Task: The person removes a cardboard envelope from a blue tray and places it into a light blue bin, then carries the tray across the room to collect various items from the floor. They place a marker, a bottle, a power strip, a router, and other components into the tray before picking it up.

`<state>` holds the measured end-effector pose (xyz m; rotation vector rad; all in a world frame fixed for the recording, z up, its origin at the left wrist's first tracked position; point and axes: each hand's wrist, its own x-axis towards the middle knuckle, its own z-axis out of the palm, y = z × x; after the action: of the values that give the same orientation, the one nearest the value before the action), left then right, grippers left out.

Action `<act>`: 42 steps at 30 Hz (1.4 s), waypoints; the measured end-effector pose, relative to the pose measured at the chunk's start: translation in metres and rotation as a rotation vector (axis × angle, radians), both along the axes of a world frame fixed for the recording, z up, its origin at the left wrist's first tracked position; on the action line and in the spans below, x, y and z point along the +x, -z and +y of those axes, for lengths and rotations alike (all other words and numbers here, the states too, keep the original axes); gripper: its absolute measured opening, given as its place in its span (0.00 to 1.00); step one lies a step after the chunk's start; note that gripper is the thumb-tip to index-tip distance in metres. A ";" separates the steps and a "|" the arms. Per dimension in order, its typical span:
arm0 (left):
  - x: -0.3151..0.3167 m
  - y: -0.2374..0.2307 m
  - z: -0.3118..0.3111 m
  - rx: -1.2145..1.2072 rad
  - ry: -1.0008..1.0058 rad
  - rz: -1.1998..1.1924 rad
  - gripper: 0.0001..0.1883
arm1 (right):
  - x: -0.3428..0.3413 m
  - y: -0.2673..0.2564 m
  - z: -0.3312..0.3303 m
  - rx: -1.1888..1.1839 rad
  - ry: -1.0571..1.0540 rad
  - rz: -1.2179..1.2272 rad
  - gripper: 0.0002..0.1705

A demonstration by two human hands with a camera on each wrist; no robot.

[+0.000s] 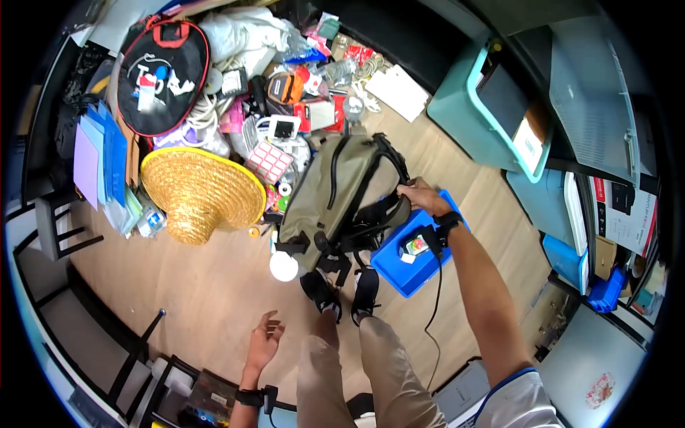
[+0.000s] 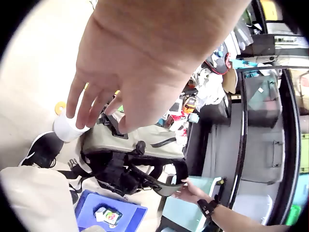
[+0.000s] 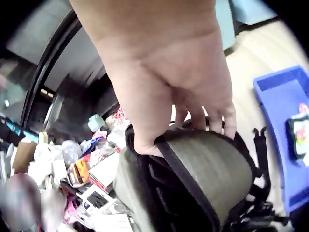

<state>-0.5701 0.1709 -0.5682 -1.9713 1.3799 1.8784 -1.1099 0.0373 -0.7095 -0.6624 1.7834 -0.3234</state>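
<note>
An olive-green backpack with black straps stands on the floor in front of the person's shoes. At its right side the right hand holds a padded, black-edged part of the pack, thumb on the near face and fingers over the far side. Low at the left, the left hand hangs in the air with loosely spread fingers, away from the pack and holding nothing. Beside the pack is a shallow blue tray with a small colourful packet in it.
A straw hat lies left of the pack. Behind it spreads a heap of bags, cables and boxes, with a round black bag. A white round object stands near the left shoe. At right is a teal bin.
</note>
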 end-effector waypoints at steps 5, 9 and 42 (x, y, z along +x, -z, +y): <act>-0.002 -0.031 0.000 -0.027 0.016 0.002 0.22 | 0.007 0.019 0.024 0.142 0.242 -0.111 0.27; 0.002 -0.048 0.001 -0.051 0.030 -0.012 0.20 | 0.041 -0.109 0.023 -0.189 0.023 0.075 0.42; -0.100 -0.058 -0.037 0.687 -0.981 0.691 0.20 | 0.197 -0.294 0.166 -0.257 -0.386 0.077 0.34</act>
<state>-0.6701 0.1340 -0.5105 -1.7547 -0.4454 3.0076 -0.9131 0.2034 -0.4157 -1.1957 1.6552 -0.2666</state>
